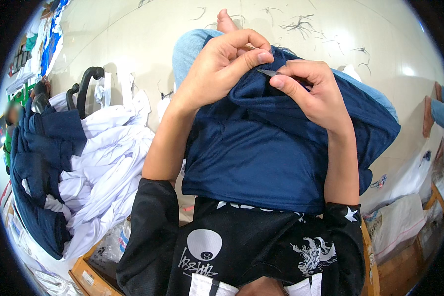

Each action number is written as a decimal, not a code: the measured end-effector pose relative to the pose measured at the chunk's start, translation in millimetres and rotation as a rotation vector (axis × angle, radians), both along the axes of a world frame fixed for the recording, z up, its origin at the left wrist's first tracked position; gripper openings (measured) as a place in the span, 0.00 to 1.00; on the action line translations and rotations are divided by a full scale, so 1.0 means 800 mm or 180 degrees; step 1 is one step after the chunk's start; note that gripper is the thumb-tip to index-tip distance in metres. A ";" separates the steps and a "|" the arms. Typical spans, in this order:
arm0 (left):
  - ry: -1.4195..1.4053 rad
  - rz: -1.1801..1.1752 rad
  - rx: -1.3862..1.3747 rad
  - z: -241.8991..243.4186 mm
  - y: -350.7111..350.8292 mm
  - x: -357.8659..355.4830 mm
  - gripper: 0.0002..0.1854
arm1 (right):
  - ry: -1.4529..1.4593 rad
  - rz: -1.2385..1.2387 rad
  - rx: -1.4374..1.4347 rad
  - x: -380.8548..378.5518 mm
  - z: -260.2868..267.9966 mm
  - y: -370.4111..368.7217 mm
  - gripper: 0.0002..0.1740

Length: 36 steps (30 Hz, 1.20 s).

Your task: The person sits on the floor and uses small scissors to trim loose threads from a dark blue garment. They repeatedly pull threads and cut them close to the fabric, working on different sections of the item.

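Note:
A navy blue fabric garment lies spread over the lap, its upper part bunched near both hands. My left hand pinches something fine at the garment's far edge between thumb and index finger; whether it is thread or cloth is too small to tell. Close to its right, my right hand grips a small metal cutting tool, probably thread snips, whose pointed blade aims left over the fabric. The rest of that tool is hidden inside the fingers.
White garments and navy garments are heaped at the left over something with black armrests. Cut threads litter the tiled floor. A white sack lies at the right; another person's feet show beyond.

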State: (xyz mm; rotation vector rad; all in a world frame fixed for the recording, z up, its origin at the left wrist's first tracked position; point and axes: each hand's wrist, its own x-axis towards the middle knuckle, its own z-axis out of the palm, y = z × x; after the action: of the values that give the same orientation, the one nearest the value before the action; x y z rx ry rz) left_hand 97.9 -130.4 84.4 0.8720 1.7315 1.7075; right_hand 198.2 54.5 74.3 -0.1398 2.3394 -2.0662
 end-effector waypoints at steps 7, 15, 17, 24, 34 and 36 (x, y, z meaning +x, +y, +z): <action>-0.0316 0.0017 0.0081 -0.010 -0.003 -0.005 0.07 | -0.0229 0.0070 -0.0149 0.001 0.014 0.023 0.13; -0.0626 -0.0013 0.0001 -0.017 -0.007 -0.012 0.07 | -0.0268 -0.0192 0.0043 -0.005 0.006 0.006 0.13; -0.0433 0.0055 0.0082 -0.023 -0.006 -0.011 0.07 | -0.0351 -0.0230 0.0143 -0.009 0.010 0.005 0.14; -0.0562 0.0051 -0.0009 -0.017 -0.003 -0.009 0.06 | -0.0144 -0.0186 0.0411 -0.013 0.007 -0.004 0.16; -0.0479 -0.0004 -0.0324 -0.018 -0.003 -0.011 0.06 | 0.0191 -0.0082 0.0699 -0.011 -0.002 0.016 0.17; -0.0635 0.0081 -0.0174 -0.022 -0.004 -0.010 0.06 | 0.0111 -0.0236 0.0354 -0.011 -0.001 0.020 0.16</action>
State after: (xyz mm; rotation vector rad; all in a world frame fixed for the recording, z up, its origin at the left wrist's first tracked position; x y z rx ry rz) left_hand 89.9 -133.6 66.8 0.6350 1.6532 1.6932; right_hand 189.2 70.8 73.8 -0.0892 2.5104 -1.9738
